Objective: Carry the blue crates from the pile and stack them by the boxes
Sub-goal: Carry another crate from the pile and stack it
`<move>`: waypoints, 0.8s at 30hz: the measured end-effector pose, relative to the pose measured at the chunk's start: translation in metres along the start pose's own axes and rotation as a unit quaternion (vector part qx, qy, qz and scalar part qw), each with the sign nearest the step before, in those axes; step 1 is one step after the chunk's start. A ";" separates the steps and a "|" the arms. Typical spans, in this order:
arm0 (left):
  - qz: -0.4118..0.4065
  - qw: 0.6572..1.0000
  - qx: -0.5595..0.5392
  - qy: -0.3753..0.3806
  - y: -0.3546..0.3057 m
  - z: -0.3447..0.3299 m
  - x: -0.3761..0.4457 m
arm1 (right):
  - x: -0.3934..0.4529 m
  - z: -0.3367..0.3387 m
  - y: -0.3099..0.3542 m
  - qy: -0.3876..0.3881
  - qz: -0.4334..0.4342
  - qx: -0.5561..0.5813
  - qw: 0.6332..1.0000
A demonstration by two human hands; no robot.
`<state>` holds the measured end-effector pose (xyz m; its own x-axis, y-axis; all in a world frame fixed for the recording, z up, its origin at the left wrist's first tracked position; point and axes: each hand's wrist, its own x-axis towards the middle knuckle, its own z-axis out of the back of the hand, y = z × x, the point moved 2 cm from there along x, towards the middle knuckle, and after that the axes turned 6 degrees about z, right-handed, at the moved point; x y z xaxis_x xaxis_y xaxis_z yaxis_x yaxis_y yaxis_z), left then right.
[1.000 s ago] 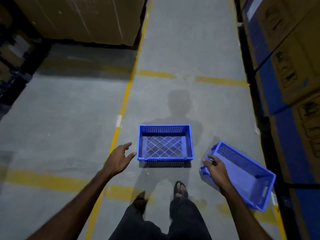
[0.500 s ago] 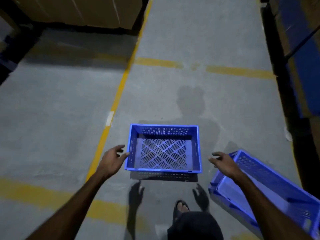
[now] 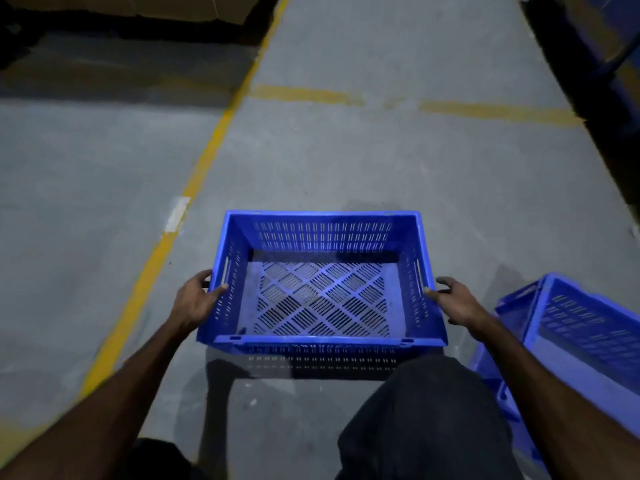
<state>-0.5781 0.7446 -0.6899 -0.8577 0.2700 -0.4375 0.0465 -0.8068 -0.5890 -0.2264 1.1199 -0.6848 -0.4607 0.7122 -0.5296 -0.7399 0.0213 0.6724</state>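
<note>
Blue crate (image 3: 322, 282) sits upright on the concrete floor (image 3: 346, 161), between both hands, w/ its slotted bottom visible. Left hand (image 3: 195, 301) grips the crate's left wall: thumb lies over the rim, fingers curl around the outside near the handle slot. Right hand (image 3: 457, 301) touches the right rim w/ the thumb; its other fingers are loosely curled and just beside the wall, not closed on it. Second blue crate (image 3: 571, 341) lies tilted, right of the right hand. Yellow floor line (image 3: 194, 181) runs left of the left hand. Cardboard boxes (image 3: 138, 6) stand far ahead.
</note>
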 end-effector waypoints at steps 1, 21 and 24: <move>0.006 1.000 -0.016 -0.002 0.006 -0.008 0.004 | 0.005 -0.006 -0.005 -0.002 0.009 0.014 1.000; -0.089 0.988 -0.070 -0.102 0.002 -0.022 0.016 | 0.014 -0.028 0.004 -0.091 0.081 0.157 0.980; -0.066 0.992 -0.064 -0.086 0.000 -0.019 0.021 | 0.009 -0.023 0.016 -0.091 0.083 0.142 0.982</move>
<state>-0.5869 0.7599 -0.7123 -0.9348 0.2666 -0.2347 -0.0170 -0.6936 -0.7201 -0.2535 1.1104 -0.6913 -0.4501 0.8349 -0.3167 -0.4839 0.0700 0.8723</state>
